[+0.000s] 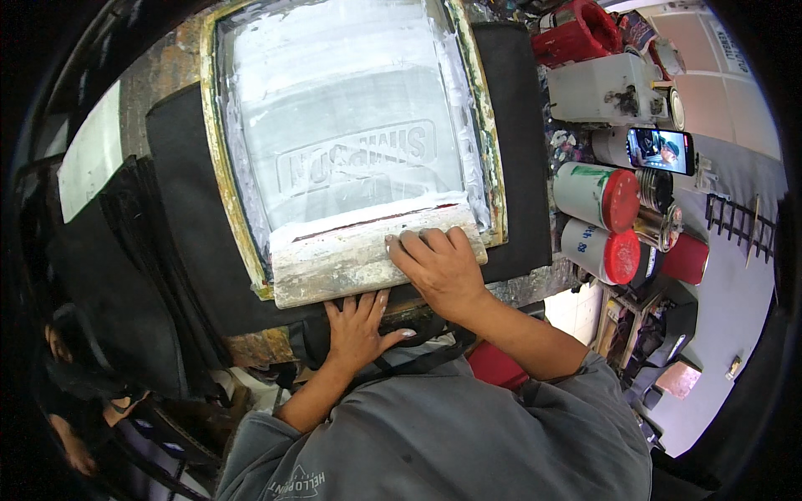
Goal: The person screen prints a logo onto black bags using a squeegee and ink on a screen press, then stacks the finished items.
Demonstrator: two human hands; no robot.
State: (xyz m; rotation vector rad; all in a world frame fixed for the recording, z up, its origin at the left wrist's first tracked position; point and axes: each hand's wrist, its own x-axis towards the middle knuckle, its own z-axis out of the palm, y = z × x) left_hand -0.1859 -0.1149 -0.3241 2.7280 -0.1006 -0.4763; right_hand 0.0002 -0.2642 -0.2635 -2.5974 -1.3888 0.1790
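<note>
The stained worktable is the broadest thing on my feed, and on it I see a sheet of black fabric. A screen-printing frame lies on the fabric, its paint-crusted rim around a pale mesh with raised-looking lettering inside an outlined box. Across the near end of the frame I have the wide wooden squeegee, tilted with its broad, smeared face up, and a band of white ink along its far side. To the right I make out a whitish rectangular container. The right hand grasps the squeegee right of its middle, four fingers bent onto the wood, thumb hidden from me. The left hand is unclenched, fingers spread and thumb out, tips at the squeegee's near edge; I cannot tell how firmly they press. Farther right I get two red-lidded jars side by side and, smallest, a smartphone with its screen lit.
</note>
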